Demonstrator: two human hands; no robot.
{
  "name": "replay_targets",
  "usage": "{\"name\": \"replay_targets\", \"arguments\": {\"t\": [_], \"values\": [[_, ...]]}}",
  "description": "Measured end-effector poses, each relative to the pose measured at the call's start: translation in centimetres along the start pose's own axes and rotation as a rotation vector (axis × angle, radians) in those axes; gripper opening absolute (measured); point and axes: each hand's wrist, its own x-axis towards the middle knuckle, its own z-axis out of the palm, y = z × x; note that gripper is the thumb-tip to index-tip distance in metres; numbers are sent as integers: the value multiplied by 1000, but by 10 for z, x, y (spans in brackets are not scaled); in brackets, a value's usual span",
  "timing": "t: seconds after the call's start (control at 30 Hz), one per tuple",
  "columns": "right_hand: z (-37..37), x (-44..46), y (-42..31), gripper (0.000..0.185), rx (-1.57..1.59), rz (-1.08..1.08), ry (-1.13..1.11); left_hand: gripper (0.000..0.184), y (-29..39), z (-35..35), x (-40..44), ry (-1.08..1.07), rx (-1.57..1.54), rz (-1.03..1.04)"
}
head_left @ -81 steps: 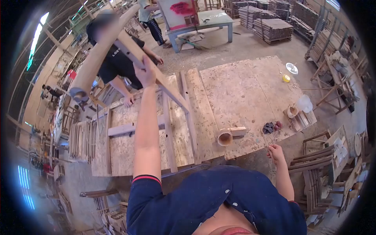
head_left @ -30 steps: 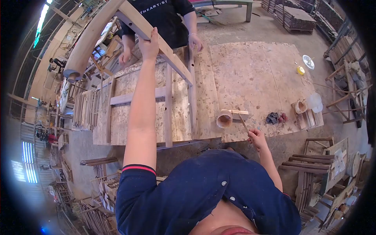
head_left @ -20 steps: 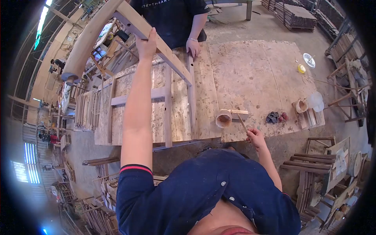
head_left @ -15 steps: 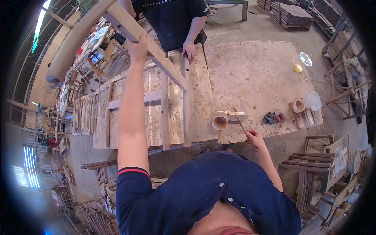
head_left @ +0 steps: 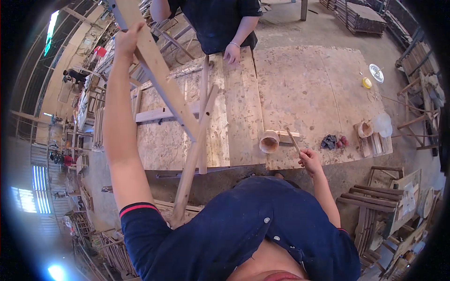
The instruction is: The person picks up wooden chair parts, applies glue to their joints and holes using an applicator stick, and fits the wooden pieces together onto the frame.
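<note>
My left hand (head_left: pixel 127 41) is closed around the upper part of a wooden frame (head_left: pixel 176 100), which is tilted over the left side of the workbench. A lower leg of this frame reaches past the bench's near edge toward my body. In my right hand (head_left: pixel 310 161) is a thin wooden stick (head_left: pixel 293 142), pinched between the fingers and pointing away from me. Just left of the stick stands a cup (head_left: pixel 269 142) with brownish stuff inside. A small wood strip (head_left: pixel 287 134) lies behind the cup. Another wooden frame (head_left: pixel 154 114) rests on the bench below the held one.
Across the workbench (head_left: pixel 304 89) stands a person in a dark shirt (head_left: pixel 215 23), one hand low over the board. A dark rag (head_left: pixel 329 141), a second cup (head_left: pixel 364 129), a translucent container (head_left: pixel 383 125) and a yellow lid (head_left: pixel 366 83) sit on the right. Stacked wood pieces (head_left: pixel 372 199) stand at lower right.
My left hand has moved left, swinging the wooden frame toward me and off the other person's hand area. My right hand has shifted slightly right, its stick now apart from the cup.
</note>
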Motion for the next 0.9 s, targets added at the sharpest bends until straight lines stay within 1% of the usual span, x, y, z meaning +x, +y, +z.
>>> {"name": "replay_targets", "arguments": {"t": [0.1, 0.2, 0.33, 0.43, 0.47, 0.57, 0.6, 0.7, 0.73, 0.8, 0.9], "values": [[-2, -3, 1, 13, -2, 6, -1, 37, 1, -15, 13, -39, 0, -73], [-4, -9, -1, 13, -6, 39, 38, 36, 1, -27, 28, -123, -8, -146], [-10, -9, 5, 14, 8, 26, 49, 36, -2, -26, 51, -161, 42, -251], [-7, -10, 9, 14, 27, 23, 62, 40, 1, -14, 54, -163, 32, -246], [-6, -9, 10, 14, 22, 20, 66, 51, 3, -12, 52, -195, 29, -189], [1, -13, 8, 14, 27, 30, 58, 61, 20, -2, 41, -140, 257, -109], [3, -14, 6, 14, 31, 37, 51, 72, 13, 2, 46, -79, 276, -43], [7, -12, 8, 15, -4, 21, 26, 93, 3, 12, 49, 271, 646, 301], [7, -11, 9, 15, -18, 9, 16, 90, 10, 16, 34, 335, 703, 356], [5, -9, 6, 16, -51, -16, -8, 83, 47, 24, -19, 470, 818, 462], [-2, -3, -7, 16, -185, -77, -71, 56, 87, 1, -72, 272, 564, 615]]}}
